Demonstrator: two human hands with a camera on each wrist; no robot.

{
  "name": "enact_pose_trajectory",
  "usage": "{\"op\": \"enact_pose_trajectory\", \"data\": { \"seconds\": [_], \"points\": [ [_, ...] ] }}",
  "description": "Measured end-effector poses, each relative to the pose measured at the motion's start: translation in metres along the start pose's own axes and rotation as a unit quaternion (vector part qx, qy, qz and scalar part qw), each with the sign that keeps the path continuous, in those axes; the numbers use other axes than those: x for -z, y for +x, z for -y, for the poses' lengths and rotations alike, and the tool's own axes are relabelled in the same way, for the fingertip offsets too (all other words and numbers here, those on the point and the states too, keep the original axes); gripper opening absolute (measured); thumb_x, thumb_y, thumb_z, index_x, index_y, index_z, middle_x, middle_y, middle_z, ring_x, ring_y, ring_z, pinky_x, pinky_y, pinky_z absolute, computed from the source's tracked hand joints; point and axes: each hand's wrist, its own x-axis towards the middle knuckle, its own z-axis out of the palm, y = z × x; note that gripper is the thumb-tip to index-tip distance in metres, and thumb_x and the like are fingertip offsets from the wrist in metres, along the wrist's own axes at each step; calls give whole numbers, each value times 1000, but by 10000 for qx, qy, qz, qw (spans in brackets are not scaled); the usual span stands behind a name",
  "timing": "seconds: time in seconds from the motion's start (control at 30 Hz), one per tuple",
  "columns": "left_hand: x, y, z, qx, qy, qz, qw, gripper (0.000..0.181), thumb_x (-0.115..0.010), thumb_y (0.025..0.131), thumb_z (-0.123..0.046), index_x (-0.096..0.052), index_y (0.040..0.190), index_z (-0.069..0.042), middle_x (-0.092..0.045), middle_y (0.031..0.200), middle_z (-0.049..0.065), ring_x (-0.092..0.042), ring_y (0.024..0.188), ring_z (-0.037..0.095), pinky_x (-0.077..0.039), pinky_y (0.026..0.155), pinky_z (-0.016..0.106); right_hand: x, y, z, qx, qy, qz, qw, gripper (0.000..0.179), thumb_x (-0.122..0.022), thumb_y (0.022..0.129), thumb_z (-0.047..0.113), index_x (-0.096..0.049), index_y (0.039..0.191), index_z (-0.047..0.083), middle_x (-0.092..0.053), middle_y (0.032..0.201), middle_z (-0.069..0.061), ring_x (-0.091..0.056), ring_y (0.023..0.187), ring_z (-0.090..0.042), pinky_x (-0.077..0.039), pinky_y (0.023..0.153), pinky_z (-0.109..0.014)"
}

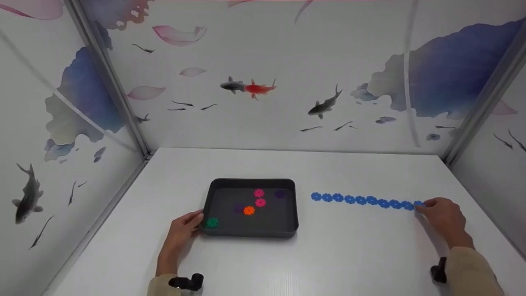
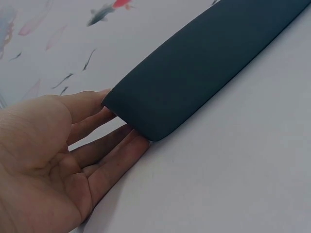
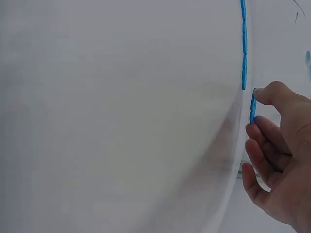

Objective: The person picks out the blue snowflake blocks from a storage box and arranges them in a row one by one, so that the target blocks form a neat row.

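My left hand (image 1: 181, 233) grips the left side of a dark grey tray (image 1: 250, 233), its thumb near the rim. In the left wrist view the fingers (image 2: 121, 150) reach the tray's lower corner. Inside the tray lie flower-shaped plastic discs: a green disc (image 1: 212, 222), an orange disc (image 1: 249, 210), two pink ones and two purple ones. My right hand (image 1: 445, 218) pinches a blue flower-shaped disc (image 3: 252, 107) between thumb and fingers. This disc is at the right end of a row of blue flower-shaped discs (image 1: 361, 200); a small gap separates it from the row in the right wrist view.
A white table (image 1: 328, 259) bears the tray and the row. Behind it stands a white wall panel (image 1: 279, 123) printed with fish and petals, and side panels close in the left and right. Each wrist wears a black camera mount (image 1: 187, 282).
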Motion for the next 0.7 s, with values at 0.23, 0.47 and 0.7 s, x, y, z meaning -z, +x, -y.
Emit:
{"op": "enact_pose_trajectory", "data": {
  "seconds": [0.23, 0.47, 0.7],
  "points": [
    [-2, 0, 1, -29, 41, 10, 10000, 42, -61, 101, -27, -60, 138, -6, -59, 141, 19, -61, 121, 26, -51, 107, 45, -1, 1, -8, -67, 62, 51, 9999, 63, -55, 100, 41, -50, 131, -13, -54, 128, -37, -53, 108, -50, -48, 81, -58],
    [0, -1, -1, -9, 89, 2, 10000, 42, -61, 101, -27, -60, 138, -6, -60, 141, 18, -61, 119, 24, -51, 107, 44, -4, 0, -9, -47, 153, -22, 9999, 66, -54, 100, 44, -48, 134, -13, -51, 132, -38, -51, 112, -51, -48, 85, -60],
    [4, -2, 0, -43, 2, -26, 10000, 43, -62, 100, -27, -61, 136, -3, -62, 137, 20, -64, 115, 23, -55, 100, 39, -8, -2, -6, 144, 325, -218, 9991, 70, -50, 102, 49, -49, 135, -13, -51, 133, -39, -51, 116, -54, -50, 94, -61]
  ]
}}
